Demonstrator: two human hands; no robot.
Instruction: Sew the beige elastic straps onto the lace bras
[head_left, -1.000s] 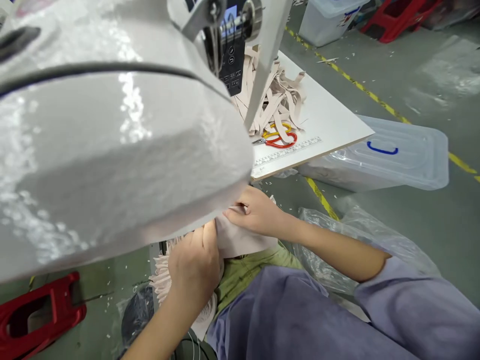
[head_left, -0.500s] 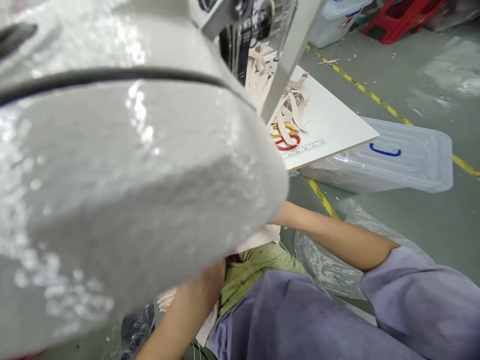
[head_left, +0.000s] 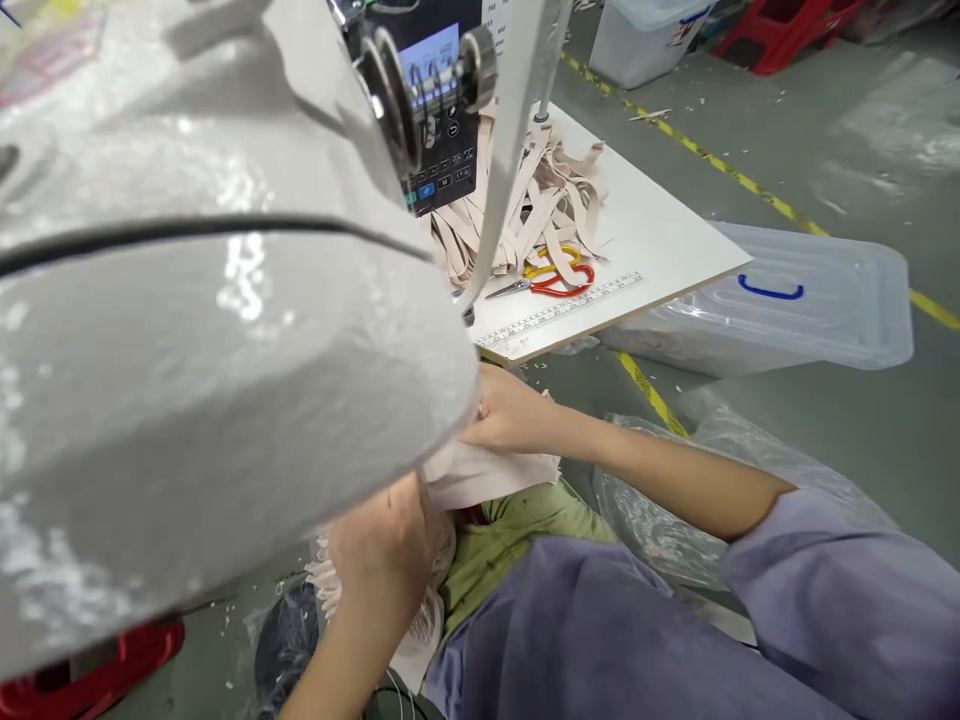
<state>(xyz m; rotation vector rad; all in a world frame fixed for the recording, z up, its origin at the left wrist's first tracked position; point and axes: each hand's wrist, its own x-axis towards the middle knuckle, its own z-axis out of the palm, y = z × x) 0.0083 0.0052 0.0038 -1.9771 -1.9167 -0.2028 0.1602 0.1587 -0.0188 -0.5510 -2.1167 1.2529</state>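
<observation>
A big white sewing machine head (head_left: 210, 350) fills the left of the view and hides the needle area. Under its front edge lies pale pink fabric (head_left: 480, 475). My right hand (head_left: 514, 415) reaches in from the right and rests on this fabric, fingers curled and partly hidden under the machine. My left hand (head_left: 382, 545) comes up from below, fingers closed on the fabric's near edge, its fingertips out of sight. A bundle of pink strips (head_left: 330, 580) hangs just left of that hand.
A white table (head_left: 675, 250) carries a pile of pink elastic strips (head_left: 525, 210), red and yellow scissors (head_left: 555, 275) and a printed ruler. Clear plastic bins (head_left: 787, 310) and a plastic bag (head_left: 675, 520) lie on the grey floor. A red stool (head_left: 97, 665) sits low left.
The view swung so the machine head hid both hands half a second ago; now they show again at the pink fabric, about where they were a second ago.
</observation>
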